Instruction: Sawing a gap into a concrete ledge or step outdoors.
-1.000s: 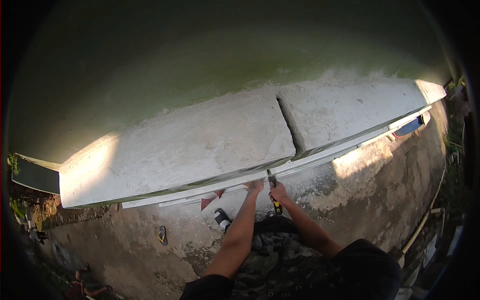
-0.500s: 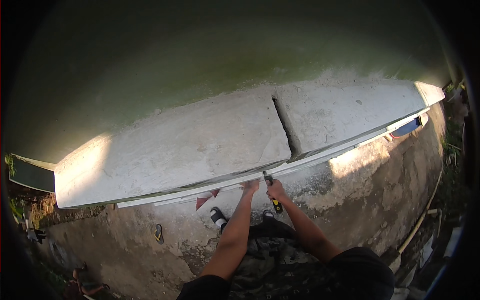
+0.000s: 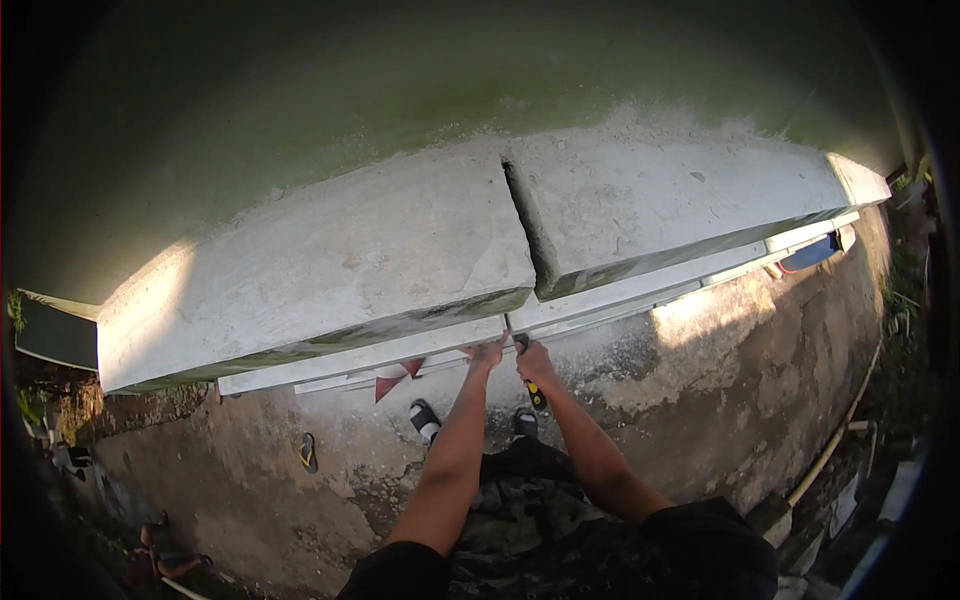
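The work looks partway through. A long white board (image 3: pixel 380 346) runs just beyond the hands, along the front of a pale concrete ledge (image 3: pixel 330 250). A thin dark line crosses it right by the hands; whether this is a break all the way through or the tool's blade, I cannot tell. The stretches on either side lie roughly in line and neither is set apart, so it does not look finished.

The right hand (image 3: pixel 535 362) has its fingers clamped around the black-and-yellow handle of a hand tool (image 3: pixel 538 396), held at the line. The left hand (image 3: pixel 486 353) is at the board just left of it; whether its fingers grip or only press, I cannot tell.

The ledge, split by a deep groove (image 3: pixel 530 225), sits close beyond the board. Red triangles (image 3: pixel 390 380) show beside the board's near edge. Two sandalled feet (image 3: pixel 424 416) stand close by, and a loose flip-flop (image 3: pixel 308 453) lies off to the left.
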Demonstrator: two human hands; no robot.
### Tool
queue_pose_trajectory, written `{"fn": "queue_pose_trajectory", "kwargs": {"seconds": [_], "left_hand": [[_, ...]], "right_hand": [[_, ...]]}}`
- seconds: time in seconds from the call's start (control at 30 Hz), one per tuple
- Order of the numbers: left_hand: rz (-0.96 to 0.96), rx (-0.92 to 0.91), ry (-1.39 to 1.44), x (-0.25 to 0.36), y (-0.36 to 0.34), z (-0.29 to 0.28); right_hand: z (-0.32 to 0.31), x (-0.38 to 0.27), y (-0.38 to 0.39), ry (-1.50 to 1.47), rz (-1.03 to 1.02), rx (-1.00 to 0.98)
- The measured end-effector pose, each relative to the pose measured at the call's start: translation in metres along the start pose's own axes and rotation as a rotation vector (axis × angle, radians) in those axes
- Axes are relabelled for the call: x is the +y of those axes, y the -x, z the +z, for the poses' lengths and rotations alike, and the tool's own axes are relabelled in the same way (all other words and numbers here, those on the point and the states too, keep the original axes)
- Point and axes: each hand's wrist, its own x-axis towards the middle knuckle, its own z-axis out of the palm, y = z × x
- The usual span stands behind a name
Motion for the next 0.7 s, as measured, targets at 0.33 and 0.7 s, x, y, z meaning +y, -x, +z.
{"fn": "queue_pose_trajectory", "kwargs": {"seconds": [0.33, 0.7], "left_hand": [[-0.09, -0.096, -0.018, 0.002, -0.003, -0.001], [-0.06, -0.192, -0.06, 0.007, -0.002, -0.017]], "right_hand": [[0.002, -0.003, -0.008, -0.355, 0.199, -0.128], [0.015, -0.015, -0.019, -0.403, 0.187, -0.024]]}}
